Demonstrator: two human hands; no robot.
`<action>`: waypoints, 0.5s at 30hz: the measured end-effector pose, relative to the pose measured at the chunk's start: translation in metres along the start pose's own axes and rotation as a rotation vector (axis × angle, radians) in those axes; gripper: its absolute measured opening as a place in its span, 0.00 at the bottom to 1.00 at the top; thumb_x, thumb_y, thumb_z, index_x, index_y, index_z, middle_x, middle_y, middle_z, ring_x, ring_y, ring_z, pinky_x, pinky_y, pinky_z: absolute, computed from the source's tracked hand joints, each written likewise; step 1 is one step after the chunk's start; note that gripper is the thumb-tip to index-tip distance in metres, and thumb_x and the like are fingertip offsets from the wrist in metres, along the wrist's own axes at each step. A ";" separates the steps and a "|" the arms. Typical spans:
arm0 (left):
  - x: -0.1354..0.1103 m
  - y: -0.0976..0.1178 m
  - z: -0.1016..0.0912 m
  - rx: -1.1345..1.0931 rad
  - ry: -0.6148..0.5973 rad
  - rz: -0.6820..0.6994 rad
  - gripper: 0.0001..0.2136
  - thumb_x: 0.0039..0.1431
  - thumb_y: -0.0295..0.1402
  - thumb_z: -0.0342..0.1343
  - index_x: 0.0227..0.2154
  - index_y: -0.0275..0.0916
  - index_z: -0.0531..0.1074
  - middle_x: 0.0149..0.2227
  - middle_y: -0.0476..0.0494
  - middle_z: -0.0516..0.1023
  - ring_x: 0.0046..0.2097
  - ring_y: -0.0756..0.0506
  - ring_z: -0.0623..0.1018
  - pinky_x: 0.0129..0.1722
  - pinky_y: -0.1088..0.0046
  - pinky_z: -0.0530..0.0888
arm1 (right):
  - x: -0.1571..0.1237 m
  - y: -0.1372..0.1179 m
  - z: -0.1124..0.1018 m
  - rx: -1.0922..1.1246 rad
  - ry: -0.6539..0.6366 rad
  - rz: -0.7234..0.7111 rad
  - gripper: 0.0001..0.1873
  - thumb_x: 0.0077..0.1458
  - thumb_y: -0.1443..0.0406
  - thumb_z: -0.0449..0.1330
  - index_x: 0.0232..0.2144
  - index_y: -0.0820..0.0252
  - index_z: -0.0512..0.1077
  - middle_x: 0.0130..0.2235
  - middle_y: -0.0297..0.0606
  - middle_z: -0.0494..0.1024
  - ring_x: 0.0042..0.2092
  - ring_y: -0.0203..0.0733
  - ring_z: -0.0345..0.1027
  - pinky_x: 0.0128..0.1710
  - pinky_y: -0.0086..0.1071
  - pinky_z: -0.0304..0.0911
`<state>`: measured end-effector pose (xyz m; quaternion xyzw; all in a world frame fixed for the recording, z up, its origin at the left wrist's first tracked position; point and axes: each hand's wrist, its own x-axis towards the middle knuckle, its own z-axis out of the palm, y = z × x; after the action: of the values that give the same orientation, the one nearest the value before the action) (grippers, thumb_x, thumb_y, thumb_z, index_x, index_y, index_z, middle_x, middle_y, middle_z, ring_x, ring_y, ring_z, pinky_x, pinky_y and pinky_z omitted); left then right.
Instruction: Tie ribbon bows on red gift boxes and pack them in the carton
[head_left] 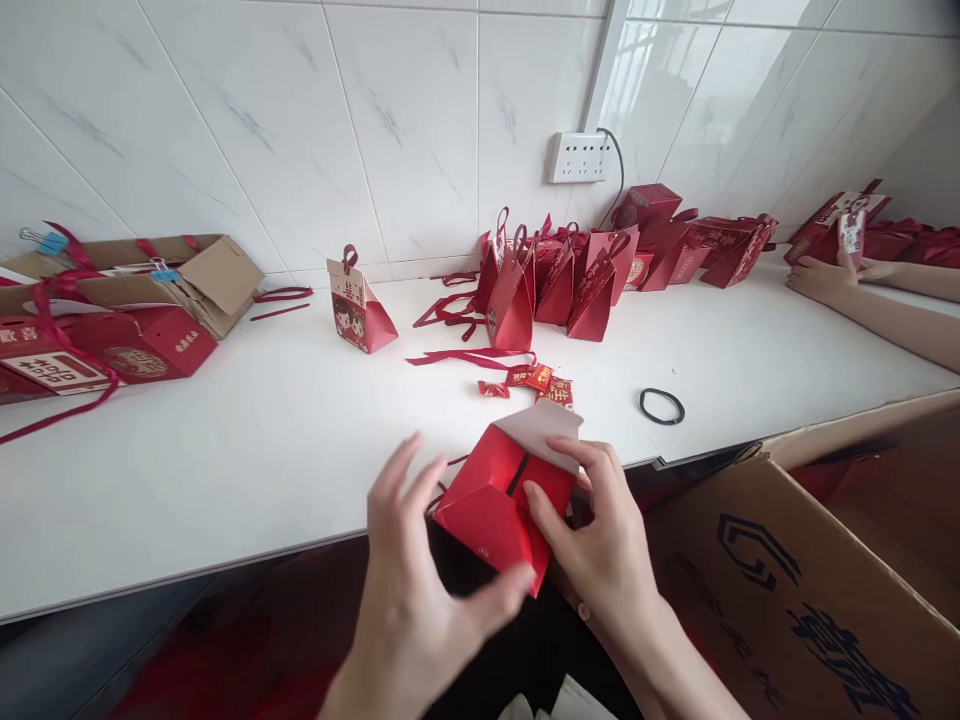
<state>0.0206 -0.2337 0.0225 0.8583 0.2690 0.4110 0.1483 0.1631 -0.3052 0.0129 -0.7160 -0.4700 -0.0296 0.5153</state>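
Note:
A red folded paper gift box (487, 490) with a pale flap is held over the near edge of the white counter. My right hand (600, 520) grips it, thumb on the red panel and fingers at the flap. Fingers and thumb spread wide, my left hand (420, 550) is around the box's left side; whether the thumb touches it I cannot tell. Just beyond the box lie several red wrapped candies (536, 380) and a loose red ribbon (480, 357). The box's underside is hidden.
Several red gift boxes (555, 280) stand against the tiled wall, and one box (360, 305) is apart. An open cardboard carton (787, 560) is at lower right. A black hair tie (661, 406) lies on the counter (225, 480). Another person's hands (825, 280) hold a box at far right.

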 end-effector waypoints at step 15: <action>-0.016 -0.011 -0.026 -0.113 -0.352 0.191 0.43 0.44 0.27 0.61 0.62 0.40 0.45 0.57 0.31 0.59 0.59 0.35 0.65 0.53 0.58 0.73 | -0.002 -0.012 -0.052 0.136 -0.445 -0.204 0.17 0.62 0.54 0.48 0.49 0.52 0.66 0.53 0.47 0.61 0.56 0.54 0.61 0.49 0.45 0.67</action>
<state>-0.0124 -0.2334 0.0232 0.9288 0.1329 0.2813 0.2013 0.1768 -0.3460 0.0452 -0.6175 -0.6425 0.1088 0.4406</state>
